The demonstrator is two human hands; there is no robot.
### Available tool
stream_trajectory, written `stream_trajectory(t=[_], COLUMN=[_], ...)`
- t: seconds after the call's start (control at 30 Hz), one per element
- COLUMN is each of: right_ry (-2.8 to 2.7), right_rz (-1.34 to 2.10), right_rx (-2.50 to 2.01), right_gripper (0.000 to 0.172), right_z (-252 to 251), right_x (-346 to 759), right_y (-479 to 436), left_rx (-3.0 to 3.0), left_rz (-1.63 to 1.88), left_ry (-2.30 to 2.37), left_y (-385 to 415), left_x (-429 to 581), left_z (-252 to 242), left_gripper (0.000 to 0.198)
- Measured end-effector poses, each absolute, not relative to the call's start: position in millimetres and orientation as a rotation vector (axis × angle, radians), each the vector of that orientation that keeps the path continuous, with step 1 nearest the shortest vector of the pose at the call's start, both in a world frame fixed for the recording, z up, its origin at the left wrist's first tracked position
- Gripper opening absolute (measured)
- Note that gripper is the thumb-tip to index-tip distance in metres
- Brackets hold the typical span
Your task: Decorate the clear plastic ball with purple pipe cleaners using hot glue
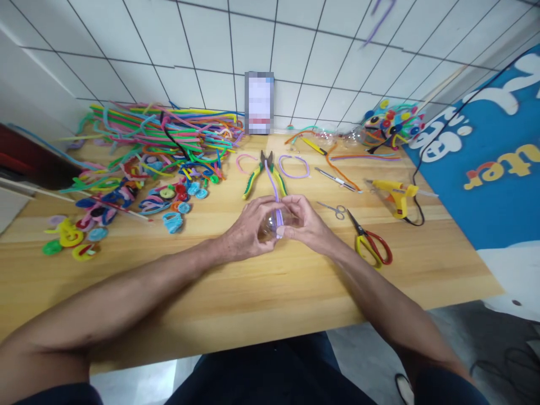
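Note:
Between my hands is a clear plastic ball (270,224), held just above the front middle of the table. My left hand (248,228) curves round the ball's left side, thumb below and fingers on top. A purple pipe cleaner (273,179) runs over the ball, and its loose end reaches away toward the pliers. With thumb and fingers, my right hand (301,221) pinches the pipe cleaner against the ball's right side. Pliers (266,163) with green and yellow handles lie just beyond my hands, jaws pointing away. A purple pipe cleaner ring (294,166) lies to their right.
Scissors (371,242), small scissors (333,210) and a yellow glue gun (396,197) with its cord lie right. Pipe cleaners (169,129) are heaped at the back left, with coloured shapes before them. A phone (259,104) leans on the tiled wall. A decorated ball (392,126) sits back right.

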State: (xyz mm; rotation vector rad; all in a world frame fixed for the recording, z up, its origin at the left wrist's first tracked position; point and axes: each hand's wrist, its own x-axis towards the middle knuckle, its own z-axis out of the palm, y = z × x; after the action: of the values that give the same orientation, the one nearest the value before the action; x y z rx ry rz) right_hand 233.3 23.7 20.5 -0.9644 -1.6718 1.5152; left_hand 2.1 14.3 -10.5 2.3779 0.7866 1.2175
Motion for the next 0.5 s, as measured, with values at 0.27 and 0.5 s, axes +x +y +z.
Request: stream_trajectory(t=[0.27, 0.5], right_ry=[-1.765, -1.826], right_rz=[1.330, 1.248], right_rx=[-0.944, -0.974], right_gripper=[0.069, 0.067], right_z=[27.1, 27.8], right_x=[231.6, 230.5], right_y=[20.8, 16.5], left_rx=[2.333, 2.346], left_rz=[1.113, 1.082], left_ry=[0.660, 0.663], left_y=[17.7, 19.1], left_x=[-11.3, -13.9], left_z=[-1.2, 0.2], left_gripper=[0.079, 0.072])
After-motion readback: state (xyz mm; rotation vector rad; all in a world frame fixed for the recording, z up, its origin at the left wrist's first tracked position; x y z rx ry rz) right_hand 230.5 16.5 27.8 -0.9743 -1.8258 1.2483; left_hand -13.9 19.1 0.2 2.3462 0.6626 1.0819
